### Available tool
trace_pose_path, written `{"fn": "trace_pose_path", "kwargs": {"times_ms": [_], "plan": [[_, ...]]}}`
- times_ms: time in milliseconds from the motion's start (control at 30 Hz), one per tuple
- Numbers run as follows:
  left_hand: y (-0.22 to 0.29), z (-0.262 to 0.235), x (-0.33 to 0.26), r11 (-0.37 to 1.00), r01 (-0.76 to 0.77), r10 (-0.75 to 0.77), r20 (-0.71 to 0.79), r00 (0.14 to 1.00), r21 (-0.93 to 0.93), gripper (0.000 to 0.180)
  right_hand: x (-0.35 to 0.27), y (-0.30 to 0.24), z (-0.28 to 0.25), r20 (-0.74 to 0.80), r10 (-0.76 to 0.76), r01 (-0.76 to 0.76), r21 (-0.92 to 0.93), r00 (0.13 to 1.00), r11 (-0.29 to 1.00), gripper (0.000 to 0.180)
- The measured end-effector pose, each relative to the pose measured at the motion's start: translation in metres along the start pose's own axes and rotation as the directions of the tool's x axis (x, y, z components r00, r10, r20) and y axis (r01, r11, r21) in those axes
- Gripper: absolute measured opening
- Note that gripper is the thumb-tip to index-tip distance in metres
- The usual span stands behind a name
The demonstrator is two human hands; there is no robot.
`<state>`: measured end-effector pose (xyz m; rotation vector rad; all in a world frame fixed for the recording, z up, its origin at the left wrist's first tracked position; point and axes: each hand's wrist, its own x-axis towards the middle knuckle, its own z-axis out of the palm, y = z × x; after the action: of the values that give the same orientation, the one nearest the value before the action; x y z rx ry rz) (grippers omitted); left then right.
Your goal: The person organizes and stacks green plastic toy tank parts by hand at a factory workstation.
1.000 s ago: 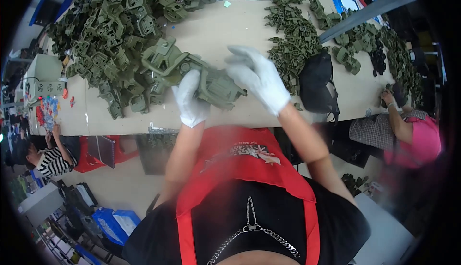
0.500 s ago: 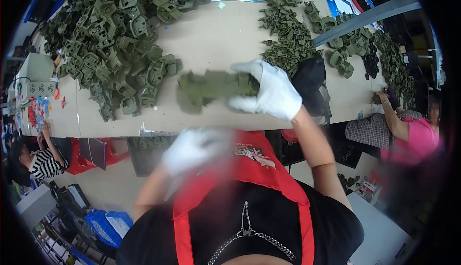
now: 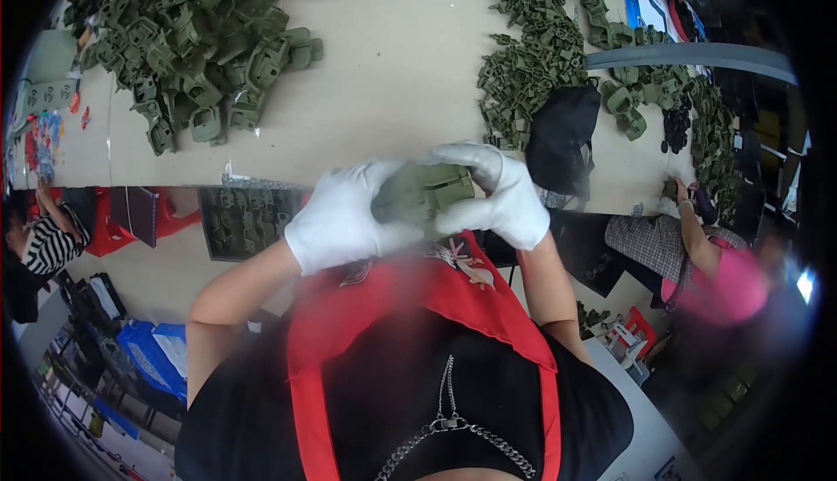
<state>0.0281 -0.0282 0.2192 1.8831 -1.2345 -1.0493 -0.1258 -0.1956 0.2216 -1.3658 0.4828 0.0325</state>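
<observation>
Between my two white-gloved hands is an olive-green plastic toy vehicle part (image 3: 443, 188), held just over the table's front edge, close to the red apron. My left hand (image 3: 342, 217) is wrapped round its left end, and my right hand (image 3: 504, 198) grips the right end with fingers above and thumb below. Some of the part is blurred and covered by the gloves. A big heap of similar green vehicle bodies (image 3: 196, 37) lies on the table to the left. On the right is a pile of smaller green plastic parts (image 3: 534, 54).
A black bag (image 3: 562, 137) lies on the table (image 3: 392, 71) beside the small parts. A grey metal bar (image 3: 689, 56) crosses at upper right. One person in pink (image 3: 719, 276) works at the right, another in stripes (image 3: 54, 241) at the left. A black crate (image 3: 248, 220) stands below the table edge.
My right hand has brought the green part back from over the table toward my body. My left hand has risen from beside the apron and closed on its left end.
</observation>
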Motion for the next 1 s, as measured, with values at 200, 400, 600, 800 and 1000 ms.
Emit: {"fn": "trace_pose_path", "kwargs": {"times_ms": [200, 400, 600, 800, 1000], "plan": [[0.012, -0.009, 0.000, 0.971, 0.120, -0.109, 0.064, 0.992, -0.207, 0.073, -0.002, -0.007, 0.016, -0.051, -0.086, 0.088, 0.050, 0.995, 0.995, 0.072], [0.007, -0.005, 0.001, 0.972, 0.154, -0.148, 0.046, 0.988, -0.177, 0.071, 0.003, 0.007, 0.011, 0.004, -0.021, 0.020, 0.135, 1.000, 0.991, 0.057], [-0.006, 0.008, 0.009, 0.913, 0.241, -0.223, 0.093, 0.970, -0.330, 0.066, 0.003, 0.012, 0.016, -0.038, 0.079, -0.068, 0.236, 0.996, 0.969, 0.048], [-0.054, 0.028, 0.035, 0.836, 0.355, -0.270, 0.250, 0.930, -0.418, 0.065, 0.016, 0.039, 0.018, -0.255, 0.253, -0.182, 0.271, 0.933, 0.945, 0.047], [-0.003, -0.001, 0.022, 0.982, 0.172, -0.154, 0.192, 0.969, -0.084, 0.069, -0.009, 0.002, 0.023, -0.251, 0.068, -0.125, -0.218, 0.966, 0.968, 0.059]]}}
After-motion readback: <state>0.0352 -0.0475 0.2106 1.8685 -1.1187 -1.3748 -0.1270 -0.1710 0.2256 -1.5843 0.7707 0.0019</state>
